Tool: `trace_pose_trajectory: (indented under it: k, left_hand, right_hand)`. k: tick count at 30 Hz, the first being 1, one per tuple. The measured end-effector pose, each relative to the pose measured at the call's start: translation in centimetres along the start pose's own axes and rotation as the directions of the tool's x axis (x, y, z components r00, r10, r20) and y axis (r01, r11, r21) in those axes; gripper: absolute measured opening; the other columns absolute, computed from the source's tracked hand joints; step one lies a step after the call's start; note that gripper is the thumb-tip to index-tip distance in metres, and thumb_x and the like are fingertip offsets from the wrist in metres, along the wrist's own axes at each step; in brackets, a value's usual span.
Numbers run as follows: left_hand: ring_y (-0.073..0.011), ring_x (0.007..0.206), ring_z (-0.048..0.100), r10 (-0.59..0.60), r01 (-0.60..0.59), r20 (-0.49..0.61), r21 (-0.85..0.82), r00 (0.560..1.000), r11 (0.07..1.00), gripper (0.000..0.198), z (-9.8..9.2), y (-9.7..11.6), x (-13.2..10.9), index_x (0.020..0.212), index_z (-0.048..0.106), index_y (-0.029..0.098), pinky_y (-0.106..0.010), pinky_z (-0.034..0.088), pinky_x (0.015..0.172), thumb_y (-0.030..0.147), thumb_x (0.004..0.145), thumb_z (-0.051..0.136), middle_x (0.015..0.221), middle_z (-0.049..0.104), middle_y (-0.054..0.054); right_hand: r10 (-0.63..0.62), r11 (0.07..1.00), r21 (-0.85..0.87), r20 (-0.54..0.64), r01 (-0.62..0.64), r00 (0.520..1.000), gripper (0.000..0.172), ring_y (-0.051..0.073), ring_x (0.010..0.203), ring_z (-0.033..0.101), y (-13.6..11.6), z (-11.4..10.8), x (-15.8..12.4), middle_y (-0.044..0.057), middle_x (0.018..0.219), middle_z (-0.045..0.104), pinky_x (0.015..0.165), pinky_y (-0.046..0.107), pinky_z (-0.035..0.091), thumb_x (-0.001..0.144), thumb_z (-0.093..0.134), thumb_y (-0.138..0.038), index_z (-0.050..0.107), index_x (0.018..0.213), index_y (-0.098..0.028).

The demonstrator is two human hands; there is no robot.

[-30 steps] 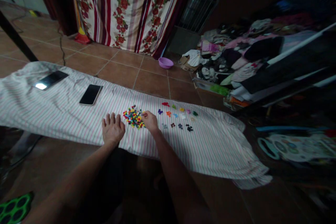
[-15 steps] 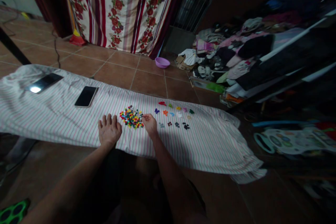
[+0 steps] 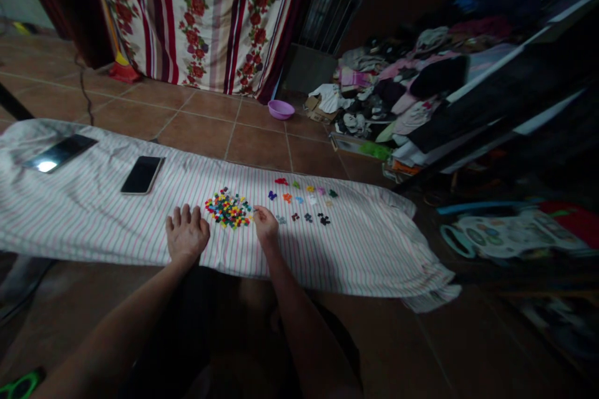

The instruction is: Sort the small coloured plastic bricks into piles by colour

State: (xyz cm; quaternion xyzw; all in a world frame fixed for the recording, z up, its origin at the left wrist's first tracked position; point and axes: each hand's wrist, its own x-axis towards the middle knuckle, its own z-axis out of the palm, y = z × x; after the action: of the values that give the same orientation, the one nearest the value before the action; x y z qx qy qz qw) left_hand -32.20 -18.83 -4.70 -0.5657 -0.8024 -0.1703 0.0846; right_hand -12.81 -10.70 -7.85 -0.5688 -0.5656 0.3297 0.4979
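Note:
A mixed heap of tiny coloured pieces lies on a striped cloth. Left of the heap, my left hand rests flat on the cloth, fingers spread, holding nothing. My right hand is at the heap's right edge, thumb and fingers pinched together; whatever they hold is too small to make out. Beyond it, small one-colour clusters stand in rows: red pieces, orange pieces, purple pieces, dark green pieces, grey pieces and black pieces among them.
Two flat phone-like devices, a dark phone and a shiny one, lie on the cloth's left part. A purple basin sits on the tiled floor behind. Piled clothes and a baby-walker-like plastic item are at right.
My right hand has moved slightly away from the heap, to the right, still pinched. My left hand stays flat on the cloth. The whole view has shifted a little.

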Motion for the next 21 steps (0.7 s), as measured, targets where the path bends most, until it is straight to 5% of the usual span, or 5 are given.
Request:
trace_pose_trajectory:
  k: [14, 21]
  left_hand:
    - [-0.0348, 0.140, 0.033, -0.016, 0.017, 0.022, -0.014, 1.000, 1.000, 0.052, -0.5, 0.2, -0.1, 0.133, 0.054, 0.014, -0.052, 0.023, 0.113, 0.033, 0.092, 0.031, 0.144, 0.048, -0.016]
    - [-0.0353, 0.141, 0.032, -0.025, 0.026, 0.024, -0.052, 0.999, 0.998, 0.053, -0.4, 0.2, -0.1, 0.134, 0.054, 0.013, -0.053, 0.022, 0.113, 0.033, 0.090, 0.030, 0.145, 0.047, -0.018]
  right_hand:
    - [0.120, 0.993, -0.013, -0.046, -0.121, 0.992, 0.033, 0.020, 0.087, 0.069, -0.3, -3.4, -2.8, 0.004, 0.095, 0.075, 0.081, 0.031, 0.054, 0.081, 0.055, -0.044, 0.071, 0.100, -0.023]
    - [0.164, 0.986, 0.013, -0.039, -0.164, 0.986, 0.034, 0.019, 0.079, 0.069, -0.1, -4.9, -3.3, 0.003, 0.093, 0.075, 0.071, 0.030, 0.055, 0.082, 0.051, -0.041, 0.070, 0.103, -0.022]
